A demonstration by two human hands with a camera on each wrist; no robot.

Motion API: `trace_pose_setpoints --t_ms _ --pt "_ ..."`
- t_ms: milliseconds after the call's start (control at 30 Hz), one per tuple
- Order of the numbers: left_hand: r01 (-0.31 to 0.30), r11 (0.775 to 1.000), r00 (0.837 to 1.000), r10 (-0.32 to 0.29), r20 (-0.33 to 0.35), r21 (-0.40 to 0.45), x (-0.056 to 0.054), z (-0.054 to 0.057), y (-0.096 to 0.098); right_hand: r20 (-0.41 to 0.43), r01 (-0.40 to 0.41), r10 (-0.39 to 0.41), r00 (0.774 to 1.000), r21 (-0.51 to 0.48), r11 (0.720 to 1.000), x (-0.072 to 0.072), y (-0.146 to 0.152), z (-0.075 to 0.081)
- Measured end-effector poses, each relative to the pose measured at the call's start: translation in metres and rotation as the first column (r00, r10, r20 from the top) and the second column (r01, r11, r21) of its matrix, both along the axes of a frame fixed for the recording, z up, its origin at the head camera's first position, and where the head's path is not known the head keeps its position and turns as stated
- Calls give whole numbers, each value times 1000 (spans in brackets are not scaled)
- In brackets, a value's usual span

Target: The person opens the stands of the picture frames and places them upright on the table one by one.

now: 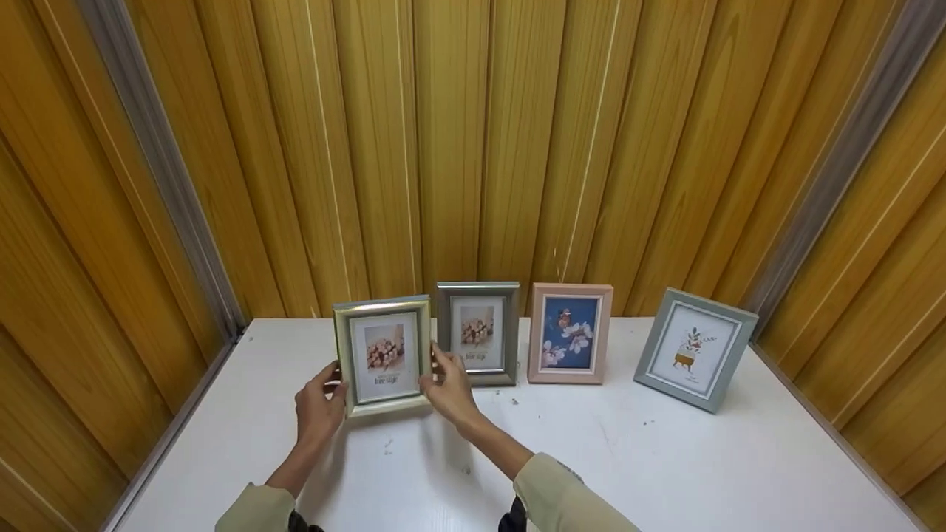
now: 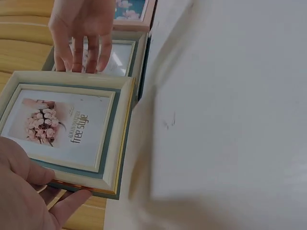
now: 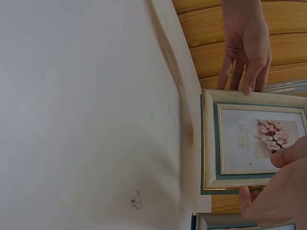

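In the head view, a cream photo frame point(image 1: 341, 355) with a green inner border and a pink bouquet picture is held upright between both hands, tilted slightly. My left hand point(image 1: 316, 408) grips its left side, the thumb at the front edge and fingers behind. On the opposite side, my right hand point(image 1: 452, 395) pinches the edge, as the right wrist view also shows with the right hand point(image 3: 283, 191) around the cream frame point(image 3: 211, 143). Whether its bottom edge touches the table is unclear. Just behind the right hand stands a grey-green photo frame point(image 1: 511, 332) with a similar bouquet picture.
Further right on the white table point(image 1: 591, 458) stand a pink photo frame point(image 1: 604, 340) with a blossom picture and a pale green photo frame point(image 1: 728, 369), turned at an angle. A wood-patterned wall point(image 1: 458, 148) rises behind them. Small dark marks dot the tabletop.
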State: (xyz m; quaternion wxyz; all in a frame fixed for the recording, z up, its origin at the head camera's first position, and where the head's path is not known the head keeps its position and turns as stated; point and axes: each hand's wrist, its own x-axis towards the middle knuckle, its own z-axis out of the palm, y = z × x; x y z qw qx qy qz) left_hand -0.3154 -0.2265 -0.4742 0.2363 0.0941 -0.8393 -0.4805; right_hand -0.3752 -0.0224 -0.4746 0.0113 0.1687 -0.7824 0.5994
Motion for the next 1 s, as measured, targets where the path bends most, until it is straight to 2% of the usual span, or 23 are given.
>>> trace_pose_setpoints --t_ms 167,333,533,667,800,833,900,1000 --pt "19 998 1000 -18 -18 51 -24 -12 -2 3 27 -27 1000 -31 999 -9 -7 -1" --pt "37 998 999 -35 -40 46 -37 -21 -6 17 28 -27 999 -38 999 -12 -9 -5" --pt "14 1000 1000 -14 -21 -12 -37 -28 -7 23 25 -25 999 -23 999 -6 -8 -14" --pt "-9 1000 1000 9 -5 -23 -36 -26 -3 15 14 -14 1000 -25 1000 -4 -3 -13" --pt "-62 998 997 60 -45 -33 -30 -19 3 25 -22 22 999 -30 999 0 6 -8" --pt "-81 996 993 79 -86 -26 -29 -16 4 19 -30 30 999 -24 999 0 9 -5" --pt "-126 992 969 117 -219 -29 -26 -10 8 -8 -44 44 999 -4 999 1 17 0" --pt "-151 987 904 116 -411 -54 -24 3 18 -52 -75 77 996 44 996 1 34 10"
